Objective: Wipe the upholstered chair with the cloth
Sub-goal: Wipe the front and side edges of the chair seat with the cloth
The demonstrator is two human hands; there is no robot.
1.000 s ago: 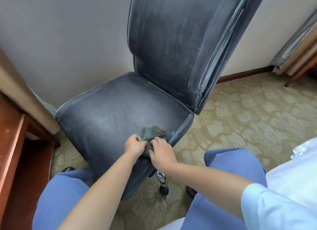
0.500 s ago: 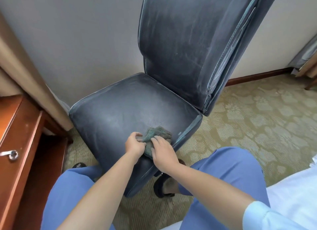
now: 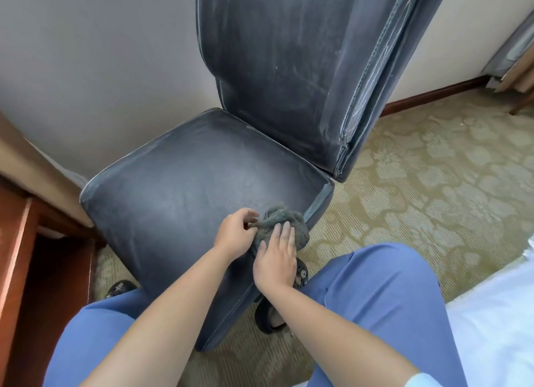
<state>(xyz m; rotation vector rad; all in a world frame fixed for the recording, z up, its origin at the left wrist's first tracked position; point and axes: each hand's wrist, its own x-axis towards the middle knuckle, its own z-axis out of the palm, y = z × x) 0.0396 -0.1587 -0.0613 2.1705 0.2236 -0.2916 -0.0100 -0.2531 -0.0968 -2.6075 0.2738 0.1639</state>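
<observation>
Fingers of our right hand (image 3: 276,259) lie straight and flat on the cloth (image 3: 281,223), pressing it down onto the chair (image 3: 185,201), and our left hand (image 3: 235,233) pinches the left edge of the same cloth between thumb and curled fingers. Both hands touch the cloth, so neither is nearer. The cloth is a grey-green bunched lump, and it sits on the near right corner of the seat, just beside the piped edge, with one part hanging over the front.

From our hands, almost all of the seat lies ahead and to the left. The seat stretches away toward the backrest (image 3: 289,69), which stands upright at the far side. We judge that the next stroke must push the cloth away from us and leftward across the seat, because to the right there is only the edge and then the carpet (image 3: 433,184). The seat and backrest show a pale dusty film, so most wiping is not yet done, we think.
</observation>
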